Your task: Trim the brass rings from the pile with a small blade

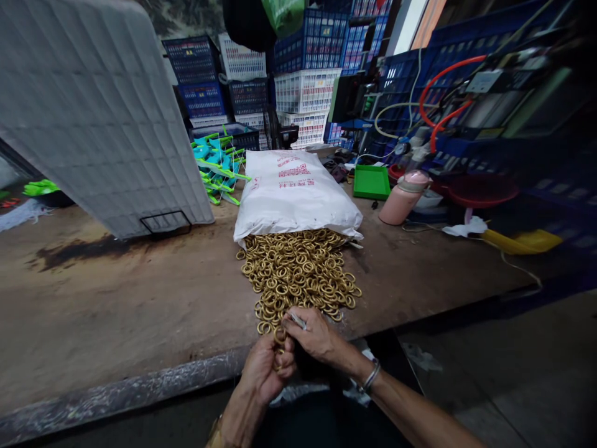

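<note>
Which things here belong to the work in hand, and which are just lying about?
In the work:
gold-coloured rings
white sack behind them
left hand, holding rings
right hand, gripping a small grey piece

Apparently lying about:
pink bottle
green tray
red bowl

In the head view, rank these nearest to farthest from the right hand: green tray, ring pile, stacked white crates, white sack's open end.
1. Ring pile, just beyond the right hand
2. White sack's open end, behind the pile
3. Green tray, right of the sack
4. Stacked white crates, at back
</note>
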A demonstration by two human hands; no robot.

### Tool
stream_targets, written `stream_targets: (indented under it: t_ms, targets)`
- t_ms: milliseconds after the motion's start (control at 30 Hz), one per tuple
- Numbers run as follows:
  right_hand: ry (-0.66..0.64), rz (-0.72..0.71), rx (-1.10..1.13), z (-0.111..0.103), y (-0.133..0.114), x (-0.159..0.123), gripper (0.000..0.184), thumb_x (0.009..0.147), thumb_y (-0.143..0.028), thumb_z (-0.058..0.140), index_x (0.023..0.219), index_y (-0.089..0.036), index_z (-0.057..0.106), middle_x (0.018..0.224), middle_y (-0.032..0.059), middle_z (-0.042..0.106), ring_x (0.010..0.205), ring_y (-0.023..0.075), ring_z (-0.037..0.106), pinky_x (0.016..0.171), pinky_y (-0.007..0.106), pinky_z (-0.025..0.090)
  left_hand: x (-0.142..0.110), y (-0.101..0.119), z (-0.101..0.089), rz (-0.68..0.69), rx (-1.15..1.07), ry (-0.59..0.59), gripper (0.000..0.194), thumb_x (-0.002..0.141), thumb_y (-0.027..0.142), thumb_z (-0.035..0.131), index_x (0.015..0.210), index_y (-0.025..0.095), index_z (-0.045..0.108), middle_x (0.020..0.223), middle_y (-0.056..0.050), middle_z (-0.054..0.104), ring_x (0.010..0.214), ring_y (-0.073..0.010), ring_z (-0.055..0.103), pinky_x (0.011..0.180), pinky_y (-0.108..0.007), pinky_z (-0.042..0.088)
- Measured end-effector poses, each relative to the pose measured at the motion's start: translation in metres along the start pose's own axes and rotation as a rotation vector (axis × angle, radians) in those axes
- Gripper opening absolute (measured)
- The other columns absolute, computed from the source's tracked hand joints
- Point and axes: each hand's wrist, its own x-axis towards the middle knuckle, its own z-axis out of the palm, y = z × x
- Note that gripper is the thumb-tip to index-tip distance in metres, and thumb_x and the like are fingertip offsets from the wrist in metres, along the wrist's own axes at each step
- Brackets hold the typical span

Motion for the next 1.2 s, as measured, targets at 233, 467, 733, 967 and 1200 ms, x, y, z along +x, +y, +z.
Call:
stream_targets:
  t_ms: [233,467,733,967,1200]
  targets:
    - [0.001,-0.005,-0.019,0.006,0.006,0.002,0.027,0.079,-0.026,0.041,0.053,-0.018,0.037,0.051,-0.0063,0.034,0.05,0.0072,0.03,0.047,0.02,0.023,-0.002,-0.001,-0.003,-0.046,-0.005,0.003,0.012,0.069,0.009,0.042,0.061,0.017,0.038,0.046,0.004,0.045,0.028,-0.0006,0.026,0.031,-0.012,0.013]
    - [-0.011,0.045,0.059,0.007,0.006,0.004,0.025,0.079,-0.027,0.04,0.055,-0.018,0.041,0.052,-0.0057,0.036,0.05,0.0079,0.031,0.048,0.02,0.025,-0.001,-0.004,-0.007,-0.041,0.005,-0.027,0.012,0.067,0.009,0.046,0.062,0.017,0.038,0.045,0.004,0.046,0.028,-0.0004,0.026,0.032,-0.012,0.01]
    - [0.083,-0.044,-0.12,0.002,0.011,0.001,0.028,0.084,-0.032,0.035,0.065,-0.017,0.05,0.058,-0.0024,0.047,0.054,0.01,0.04,0.052,0.021,0.029,-0.015,0.004,-0.022,0.162,0.138,-0.165,0.022,0.07,0.032,0.062,0.075,0.015,0.049,0.051,0.005,0.049,0.031,-0.0003,0.029,0.031,-0.013,0.017]
    - [0.164,-0.066,-0.268,0.0,0.032,-0.006,0.015,0.081,-0.022,0.041,0.072,-0.019,0.051,0.064,-0.0011,0.053,0.059,0.0114,0.047,0.057,0.021,0.033,-0.038,0.034,-0.066,0.347,0.057,-0.103,0.021,0.069,0.023,0.066,0.086,0.016,0.057,0.061,0.002,0.055,0.042,-0.004,0.043,0.036,-0.013,0.03]
    - [-0.021,-0.157,-0.472,0.022,0.028,-0.022,0.031,0.071,-0.01,0.047,0.1,-0.019,0.05,0.089,0.0036,0.06,0.083,0.0165,0.054,0.07,0.025,0.035,-0.041,0.035,-0.081,0.327,-0.045,-0.056,0.008,0.07,0.019,0.062,0.071,0.011,0.06,0.071,-0.005,0.058,0.06,-0.0119,0.053,0.042,-0.018,0.039]
